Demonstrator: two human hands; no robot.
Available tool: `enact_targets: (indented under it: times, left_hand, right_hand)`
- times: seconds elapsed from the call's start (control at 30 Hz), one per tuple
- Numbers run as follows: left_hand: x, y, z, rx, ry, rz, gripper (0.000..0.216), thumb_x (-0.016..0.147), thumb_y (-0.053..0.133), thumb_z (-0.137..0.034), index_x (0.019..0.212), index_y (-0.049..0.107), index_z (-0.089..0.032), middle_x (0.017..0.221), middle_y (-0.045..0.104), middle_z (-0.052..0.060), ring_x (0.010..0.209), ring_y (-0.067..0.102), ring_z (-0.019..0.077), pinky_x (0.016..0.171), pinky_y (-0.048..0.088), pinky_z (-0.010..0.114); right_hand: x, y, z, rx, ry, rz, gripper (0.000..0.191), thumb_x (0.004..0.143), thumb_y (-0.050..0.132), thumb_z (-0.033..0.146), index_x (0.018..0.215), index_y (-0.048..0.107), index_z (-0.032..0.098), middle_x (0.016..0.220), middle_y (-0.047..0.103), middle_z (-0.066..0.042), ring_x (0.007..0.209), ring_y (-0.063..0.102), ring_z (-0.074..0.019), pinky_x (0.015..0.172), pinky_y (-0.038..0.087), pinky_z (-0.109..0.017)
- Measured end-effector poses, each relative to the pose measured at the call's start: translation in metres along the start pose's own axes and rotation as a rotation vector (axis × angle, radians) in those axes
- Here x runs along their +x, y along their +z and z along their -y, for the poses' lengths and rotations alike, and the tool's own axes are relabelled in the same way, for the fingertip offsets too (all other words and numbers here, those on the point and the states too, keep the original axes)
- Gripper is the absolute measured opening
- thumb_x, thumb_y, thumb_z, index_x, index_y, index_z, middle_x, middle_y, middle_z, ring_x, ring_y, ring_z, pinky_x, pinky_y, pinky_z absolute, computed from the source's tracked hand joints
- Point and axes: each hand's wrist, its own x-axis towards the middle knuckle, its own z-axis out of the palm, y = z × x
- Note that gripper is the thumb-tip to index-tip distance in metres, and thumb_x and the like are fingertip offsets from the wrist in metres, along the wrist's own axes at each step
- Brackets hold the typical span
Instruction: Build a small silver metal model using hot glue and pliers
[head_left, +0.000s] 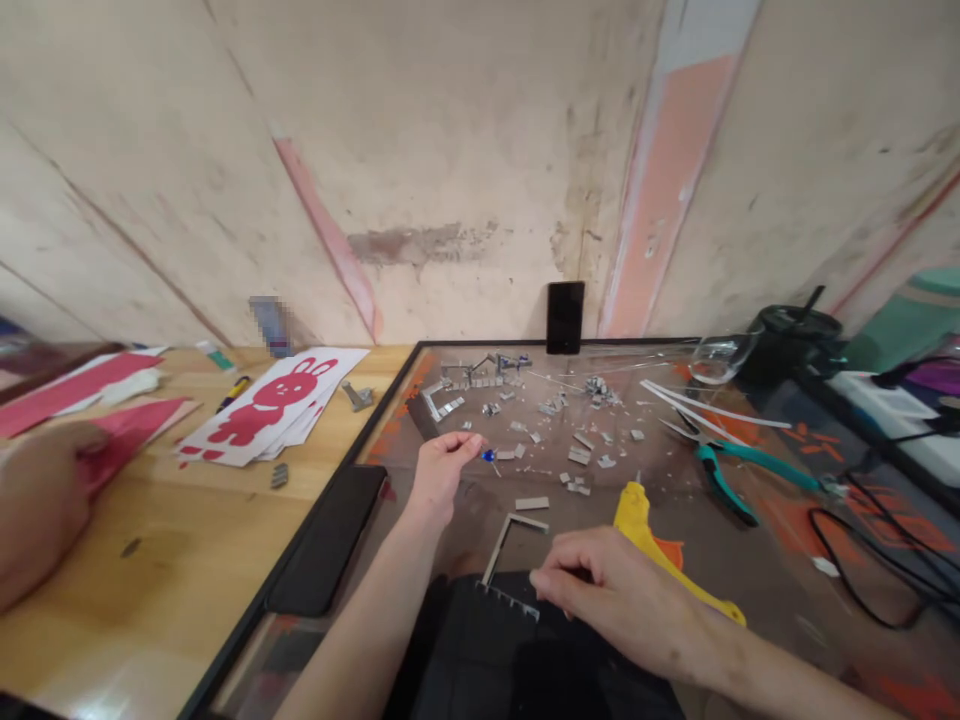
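My left hand (441,470) reaches over the glass-topped table with thumb and forefinger pinched together. At their tips is a small shiny blue piece (488,456), too small to name exactly. My right hand (592,575) is curled low beside a grey frame of narrow strips (496,550); whatever its fingers may hold is hidden. The frame has a toothed lower edge (510,598) and lies partly over a black flat object (540,660). A loose grey strip (532,503) lies just above the frame. Several small grey pieces (579,455) are scattered beyond my hands.
A yellow glue gun (637,525) and teal-handled pliers (724,480) lie at right, near white sticks (712,405) and cables (862,590). One phone (565,317) leans on the wall; another dark phone (330,540) lies left. Another person's hand (45,500) holds red paper (131,440).
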Motion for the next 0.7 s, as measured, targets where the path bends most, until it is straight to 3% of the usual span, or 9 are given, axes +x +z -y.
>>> enact_targets:
  times: [0.2, 0.33, 0.57, 0.7]
  left_hand:
    - [0.0026, -0.0002, 0.0067, 0.173, -0.038, 0.063, 0.018, 0.079, 0.058, -0.029, 0.081, 0.062, -0.012, 0.079, 0.063, 0.002, 0.070, 0.059, 0.0136, 0.066, 0.048, 0.032]
    - [0.0029, -0.0028, 0.0061, 0.246, -0.037, 0.070, 0.021, 0.083, 0.054, -0.030, 0.093, 0.059, -0.012, 0.092, 0.062, 0.004, 0.079, 0.060, 0.0159, 0.070, 0.050, 0.035]
    - [-0.0011, -0.0078, 0.0075, 0.285, 0.014, 0.046, 0.020, 0.080, 0.056, -0.032, 0.076, 0.062, -0.012, 0.076, 0.065, 0.001, 0.073, 0.061, 0.0145, 0.073, 0.047, 0.035]
    - [-0.0026, -0.0090, 0.0084, 0.259, 0.042, 0.006, 0.019, 0.069, 0.066, -0.032, 0.070, 0.066, -0.013, 0.065, 0.066, 0.000, 0.066, 0.059, 0.0150, 0.071, 0.043, 0.032]
  right_hand:
    - [-0.0020, -0.0009, 0.0061, -0.037, -0.023, -0.004, 0.028, 0.081, 0.048, 0.026, 0.062, 0.065, 0.015, 0.061, 0.061, -0.001, 0.056, 0.051, -0.0105, 0.049, 0.030, -0.021]
    - [-0.0051, 0.0000, 0.0070, -0.076, -0.061, 0.000, 0.028, 0.081, 0.048, 0.026, 0.063, 0.067, 0.015, 0.063, 0.066, -0.003, 0.058, 0.055, -0.0118, 0.051, 0.033, -0.020]
    - [-0.0027, 0.0036, 0.0038, -0.139, -0.114, -0.036, 0.024, 0.080, 0.052, 0.028, 0.069, 0.070, 0.016, 0.067, 0.070, -0.004, 0.063, 0.060, -0.0141, 0.056, 0.036, -0.021]
    - [-0.0014, 0.0081, 0.0010, -0.168, -0.128, -0.051, 0.025, 0.080, 0.052, 0.028, 0.070, 0.071, 0.016, 0.069, 0.071, -0.005, 0.064, 0.062, -0.0152, 0.057, 0.037, -0.022]
